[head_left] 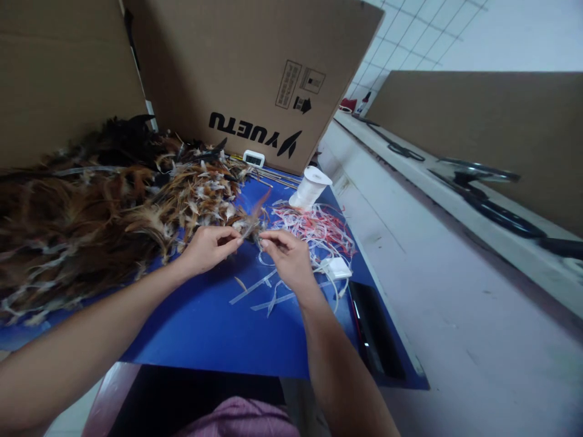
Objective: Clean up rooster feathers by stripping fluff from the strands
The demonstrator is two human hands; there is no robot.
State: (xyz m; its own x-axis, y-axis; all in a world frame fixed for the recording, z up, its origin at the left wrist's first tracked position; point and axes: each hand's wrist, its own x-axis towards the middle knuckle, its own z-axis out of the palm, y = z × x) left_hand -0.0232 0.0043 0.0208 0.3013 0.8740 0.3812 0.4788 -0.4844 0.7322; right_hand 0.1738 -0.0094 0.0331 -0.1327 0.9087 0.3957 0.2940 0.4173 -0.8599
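Over the blue tabletop point(218, 328), my left hand point(210, 249) pinches the lower end of a small reddish-brown feather point(259, 211), which points up and away from me. Close beside it, my right hand point(288, 255) has its thumb and fingertips pressed together at the feather's base; what exactly lies between them is too small to make out. Left of my hands spreads a large heap of brown, black and white feathers point(150, 212). Just beyond my right hand lies a tangle of pink and white strips point(314, 226), with a white spool point(310, 187) behind it.
Cut clear strips point(255, 290) lie in front of my right hand. A white charger point(336, 268) with its cable and a black phone-like slab point(374, 331) are to the right. A small white digital display point(254, 158) stands before a large cardboard box point(255, 73). Scissors point(405, 150) rest on the ledge.
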